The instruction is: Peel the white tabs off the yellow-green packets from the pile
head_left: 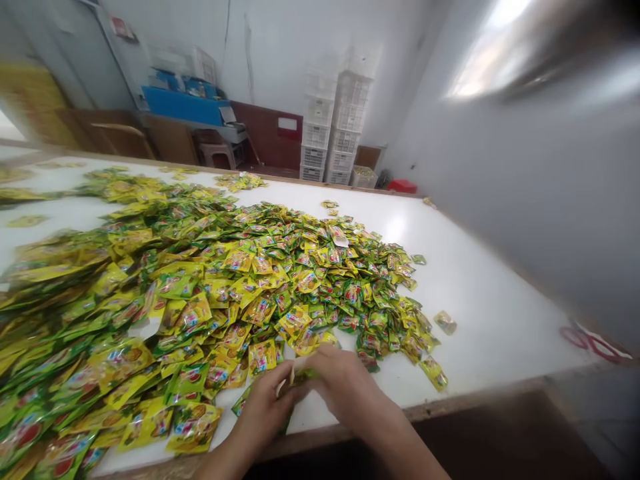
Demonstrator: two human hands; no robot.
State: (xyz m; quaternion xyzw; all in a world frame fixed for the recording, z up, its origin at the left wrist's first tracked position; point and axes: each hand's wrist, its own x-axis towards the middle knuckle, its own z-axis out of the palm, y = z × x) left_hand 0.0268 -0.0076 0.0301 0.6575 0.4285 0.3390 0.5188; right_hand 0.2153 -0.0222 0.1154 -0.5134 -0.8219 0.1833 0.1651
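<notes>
A large heap of small yellow and green sachets (225,287) covers the white table (480,300). Both of my hands meet at the table's near edge, just in front of the heap. My left hand (263,407) and my right hand (340,383) are closed together on a small bunch of sachets (299,375), with a pale band or strip showing between the fingers. Most of that bunch is hidden by my fingers.
Loose sachets (434,372) lie at the heap's right edge. Red scissors (590,341) rest at the table's right corner by the grey wall. Stacked white crates (340,133), a blue machine (185,103) and a stool stand beyond the far edge.
</notes>
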